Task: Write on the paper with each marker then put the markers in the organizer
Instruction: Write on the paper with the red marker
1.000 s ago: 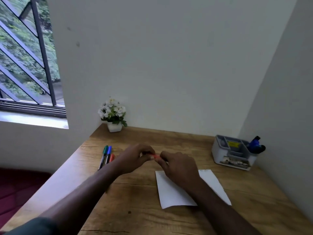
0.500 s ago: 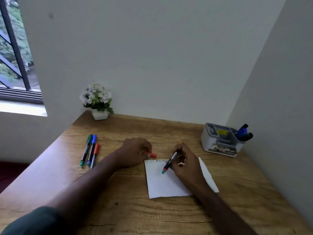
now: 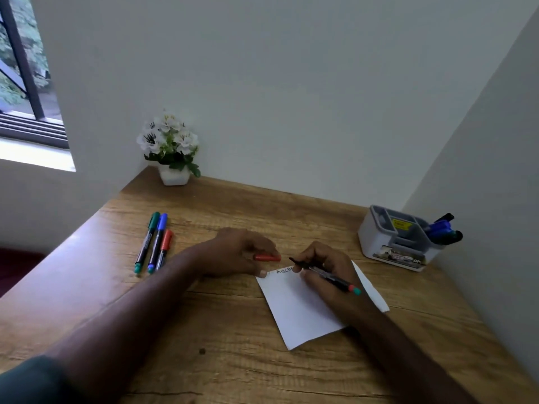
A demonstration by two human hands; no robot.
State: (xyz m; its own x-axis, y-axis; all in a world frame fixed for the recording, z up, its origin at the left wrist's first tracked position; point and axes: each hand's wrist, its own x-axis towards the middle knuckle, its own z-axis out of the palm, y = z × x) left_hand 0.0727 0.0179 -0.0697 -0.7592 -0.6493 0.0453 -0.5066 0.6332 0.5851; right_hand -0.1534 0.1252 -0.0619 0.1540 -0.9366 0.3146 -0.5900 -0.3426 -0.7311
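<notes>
The right hand (image 3: 326,275) grips an uncapped black-barrelled marker with a red and teal tail (image 3: 326,276) in a writing hold, its fingers curled round the barrel and the tip poised at the top edge of the white sheet of paper (image 3: 300,313), next to a short run of handwritten letters; the tail slants toward four o'clock so the nib meets the page at a slant. The left hand (image 3: 242,253), at nine o'clock of the sheet, pinches the small red marker cap (image 3: 267,258) in curled fingers, probably so it stays ready for recapping, while one fingertip rests at the paper's top-left corner, seemingly to steady it. Three capped markers, green, blue and red (image 3: 154,243), lie side by side on the wooden counter (image 3: 221,360) at ten o'clock, likely waiting their turn. The grey-and-white plastic desk organizer (image 3: 399,237) stands at two o'clock by the wall, well apart from the sheet, with dark and blue pens leaning out of it.
</notes>
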